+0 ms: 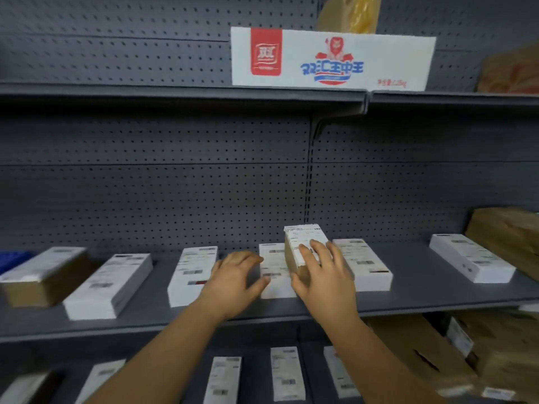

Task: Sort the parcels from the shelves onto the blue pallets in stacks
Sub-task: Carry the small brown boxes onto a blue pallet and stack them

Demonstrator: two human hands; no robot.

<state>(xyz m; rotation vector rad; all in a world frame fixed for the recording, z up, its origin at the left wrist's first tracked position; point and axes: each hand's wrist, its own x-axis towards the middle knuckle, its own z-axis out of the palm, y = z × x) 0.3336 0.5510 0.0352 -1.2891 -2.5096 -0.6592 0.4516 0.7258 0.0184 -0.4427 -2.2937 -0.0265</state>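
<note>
Several small parcels with white shipping labels lie in a row on the middle grey shelf (437, 290). My right hand (323, 275) grips a small brown parcel (303, 239), tilted up off the row, with fingers over its label and thumb on its near side. Just left of it my left hand (233, 282) hovers with fingers spread and relaxed, beside a flat white parcel (274, 266) and over the edge of another white parcel (192, 272). No blue pallet shows clearly; a blue object (14, 258) peeks in at far left.
More labelled parcels lie on the lower shelf (287, 374). Brown cartons stand at right (507, 240) and lower right (423, 351). A large white printed box (332, 59) sits on the upper shelf. A perforated grey back panel closes the shelving.
</note>
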